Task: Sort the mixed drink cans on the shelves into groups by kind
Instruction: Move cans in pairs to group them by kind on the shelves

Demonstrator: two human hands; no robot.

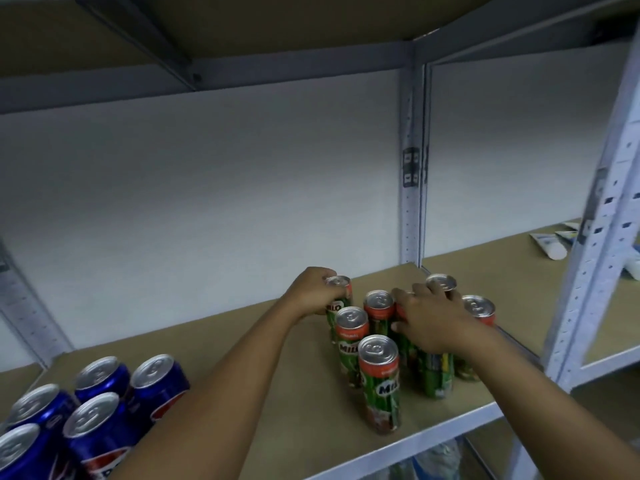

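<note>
A Milo can at the back-left of the green cluster is gripped by the left hand, fingers curled round its top. The right hand is laid over another Milo can mid-cluster, fingers bent round it, thumb side hidden. Milo group stands on the shelf, right half; Pepsi cans at front-left, well apart. Risk, prob.: slim cans packed close, so neighbours could be knocked over by a wrist or forearm, esp. the front one near the edge.
</note>
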